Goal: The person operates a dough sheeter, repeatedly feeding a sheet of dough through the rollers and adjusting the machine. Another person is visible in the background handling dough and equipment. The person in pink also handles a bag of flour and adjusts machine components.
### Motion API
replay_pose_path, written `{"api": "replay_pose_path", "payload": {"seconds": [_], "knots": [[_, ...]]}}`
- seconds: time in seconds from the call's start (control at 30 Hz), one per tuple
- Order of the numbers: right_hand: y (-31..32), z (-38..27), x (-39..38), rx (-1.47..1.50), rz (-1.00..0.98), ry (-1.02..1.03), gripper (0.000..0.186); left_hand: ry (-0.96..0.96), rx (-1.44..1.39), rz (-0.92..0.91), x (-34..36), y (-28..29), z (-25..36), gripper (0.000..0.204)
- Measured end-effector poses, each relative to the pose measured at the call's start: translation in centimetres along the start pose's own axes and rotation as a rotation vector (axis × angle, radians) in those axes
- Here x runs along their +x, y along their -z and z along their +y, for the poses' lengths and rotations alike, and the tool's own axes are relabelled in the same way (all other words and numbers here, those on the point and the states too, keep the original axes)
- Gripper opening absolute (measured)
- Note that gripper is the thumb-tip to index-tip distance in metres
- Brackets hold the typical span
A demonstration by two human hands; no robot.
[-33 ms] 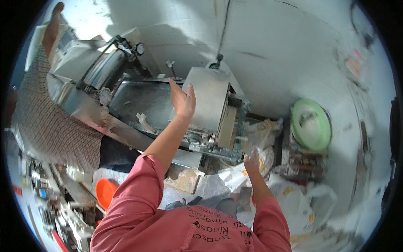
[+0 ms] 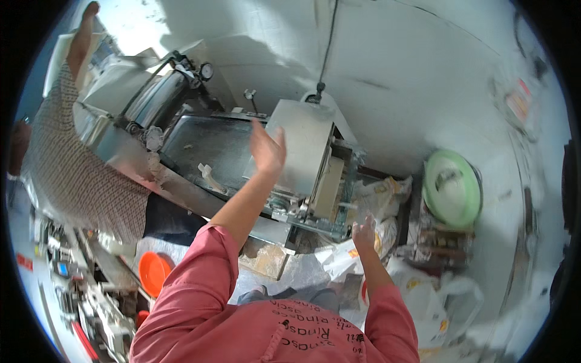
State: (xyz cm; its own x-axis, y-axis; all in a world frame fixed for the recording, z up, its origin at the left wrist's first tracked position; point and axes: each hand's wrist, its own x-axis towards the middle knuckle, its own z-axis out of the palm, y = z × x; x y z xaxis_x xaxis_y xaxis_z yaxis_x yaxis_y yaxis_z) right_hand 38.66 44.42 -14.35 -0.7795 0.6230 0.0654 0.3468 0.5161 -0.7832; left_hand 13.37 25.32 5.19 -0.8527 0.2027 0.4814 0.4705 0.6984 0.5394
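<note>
My left hand point(image 2: 266, 148) is raised with its fingers apart and holds nothing. It hovers in front of the grey metal housing point(image 2: 305, 142) of a machine on a steel frame. My right hand point(image 2: 365, 233) is lower, at the machine's right corner. It is against a heap of clear and white plastic bags point(image 2: 381, 196). Whether its fingers grip a bag is unclear. Both my arms wear pink sleeves.
Another person in a checked shirt point(image 2: 72, 175) stands at the left with one arm raised. A dark metal tray point(image 2: 206, 148) and a shiny cylinder with a gauge point(image 2: 151, 100) lie left of the machine. A green round lid point(image 2: 451, 187) is at the right. An orange bowl point(image 2: 154, 272) sits below.
</note>
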Motion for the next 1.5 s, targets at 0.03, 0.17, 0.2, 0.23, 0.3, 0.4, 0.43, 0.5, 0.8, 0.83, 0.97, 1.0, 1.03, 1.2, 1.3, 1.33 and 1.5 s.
{"api": "replay_pose_path", "payload": {"seconds": [0.03, 0.17, 0.2, 0.23, 0.3, 0.4, 0.43, 0.5, 0.8, 0.83, 0.97, 1.0, 1.03, 1.2, 1.3, 1.33, 1.5], "knots": [[0.1, 0.1, 1.6, 0.004, -0.036, 0.07, 0.059, 0.027, 0.104, -0.029, -0.6, -0.7, 0.4, 0.079], [0.7, 1.0, 6.2, -0.13, -0.248, 0.413, 0.049, -0.166, 0.41, -0.388, -4.4, 0.0, 4.8, 0.079], [1.1, 0.6, 6.6, -0.142, -0.386, 0.356, 0.046, -0.142, 0.434, -0.374, -4.5, 0.1, 4.9, 0.079], [1.6, -0.2, 7.1, -0.165, -0.509, 0.285, 0.042, -0.134, 0.444, -0.367, -4.4, -0.3, 5.2, 0.078], [1.9, -0.6, 8.4, -0.199, -0.665, 0.202, 0.034, -0.245, 0.409, -0.423, -3.5, -0.5, 6.5, 0.077], [1.4, -0.1, 9.2, -0.034, -0.647, 0.351, 0.019, -0.355, 0.435, -0.426, -3.7, -1.8, 3.1, 0.073], [0.3, 0.9, 9.5, -0.039, -0.686, 0.366, 0.019, -0.372, 0.396, -0.435, -3.9, -2.1, 1.7, 0.073], [3.2, -0.4, 10.1, 0.035, -0.602, 0.321, 0.02, -0.309, 0.377, -0.476, -3.8, -1.9, 3.2, 0.07], [8.5, 24.0, 6.3, 1.144, 0.49, -0.915, 0.033, -0.402, 0.451, -0.488, -2.6, -1.9, 4.7, 0.073], [10.0, 27.3, 5.6, 1.147, 0.604, -0.961, 0.034, -0.388, 0.433, -0.489, -2.9, -1.7, 4.5, 0.073], [18.0, 38.8, 3.9, 1.059, 0.847, -1.05, 0.037, -0.292, 0.38, -0.521, -3.6, -1.6, 3.5, 0.072], [19.4, 40.5, 4.0, 1.048, 0.853, -1.074, 0.038, -0.297, 0.486, -0.541, -3.3, -1.6, 3.1, 0.071], [20.5, 41.8, 4.5, 1.033, 0.874, -1.096, 0.04, -0.293, 0.366, -0.513, -2.7, -2.2, 3.8, 0.071], [20.2, 38.9, 9.0, 0.994, 0.861, -1.269, 0.031, -0.344, 0.456, -0.499, -2.9, -1.5, 5.6, 0.075], [14.5, 38.4, 8.3, 1.105, 0.511, -1.033, 0.025, -0.33, 0.464, -0.497, -3.0, -1.3, 5.4, 0.074], [11.3, 34.3, 9.5, 1.037, 0.415, -0.987, 0.024, -0.317, 0.463, -0.485, -2.9, -1.4, 6.1, 0.073], [-2.0, 11.4, 12.4, 0.462, -0.21, 0.005, 0.029, -0.299, 0.406, -0.494, -2.3, -1.1, 6.5, 0.067]]}}
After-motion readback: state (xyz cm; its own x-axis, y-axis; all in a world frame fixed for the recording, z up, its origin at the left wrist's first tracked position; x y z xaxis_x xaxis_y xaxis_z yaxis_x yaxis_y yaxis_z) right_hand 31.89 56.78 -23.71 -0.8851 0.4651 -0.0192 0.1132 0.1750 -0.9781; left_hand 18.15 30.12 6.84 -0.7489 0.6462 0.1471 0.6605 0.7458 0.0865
